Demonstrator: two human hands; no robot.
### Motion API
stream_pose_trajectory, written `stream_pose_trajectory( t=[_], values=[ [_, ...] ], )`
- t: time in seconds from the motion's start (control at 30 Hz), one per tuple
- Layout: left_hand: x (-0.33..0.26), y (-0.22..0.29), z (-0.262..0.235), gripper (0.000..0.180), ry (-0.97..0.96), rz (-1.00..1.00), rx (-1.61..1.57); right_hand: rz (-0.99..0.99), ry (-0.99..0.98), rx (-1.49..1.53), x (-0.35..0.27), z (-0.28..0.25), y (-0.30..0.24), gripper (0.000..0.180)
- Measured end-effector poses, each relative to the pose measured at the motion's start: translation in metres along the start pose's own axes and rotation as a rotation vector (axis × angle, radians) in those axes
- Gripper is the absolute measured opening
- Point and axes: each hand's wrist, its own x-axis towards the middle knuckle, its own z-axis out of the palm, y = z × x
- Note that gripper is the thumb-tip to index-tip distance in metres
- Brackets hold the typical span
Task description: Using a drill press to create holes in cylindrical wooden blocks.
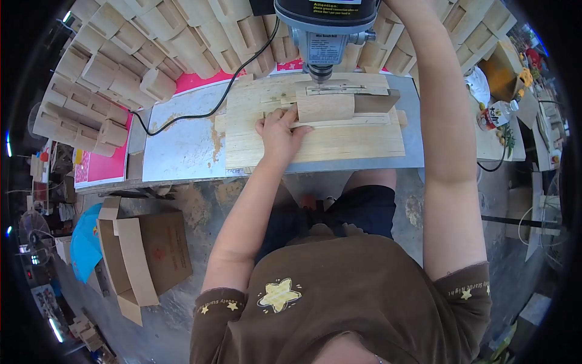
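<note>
A bench drill stands at the far middle of the bench, its chuck above a pale wooden block. The block lies in a wooden jig made of strips on a flat board. At the block's left end, my left hand grips it, fingers bent against the end and thumb at the near side. A flat grey-brown piece sits in the jig at the block's right. My right arm reaches up to the drill's right side; the hand is cut off by the upper edge.
Hollowed wooden pieces are stacked at the back left, with more at the back right. A black cable crosses the white bench top. To the right stands a labelled bottle. An open cardboard box is on the floor at left.
</note>
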Motion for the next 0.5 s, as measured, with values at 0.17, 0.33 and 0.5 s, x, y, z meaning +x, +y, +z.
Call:
stream_pose_trajectory(
  t=[0.17, 0.33, 0.5],
  values=[
    [0.0, -0.001, -0.001, 0.052, -0.021, -0.002, -0.013, -0.057, 0.004, 0.105, -0.024, -0.025, -0.005, 0.039],
    [-0.003, -0.007, -0.001, 0.052, -0.024, -0.005, -0.017, -0.092, -0.051, 0.288, -0.098, -0.049, -0.006, 0.018],
    [0.0, -0.002, 0.001, 0.051, -0.032, 0.012, -0.035, -0.017, -0.004, 0.449, -0.161, -0.032, -0.003, 0.011]
  ],
)
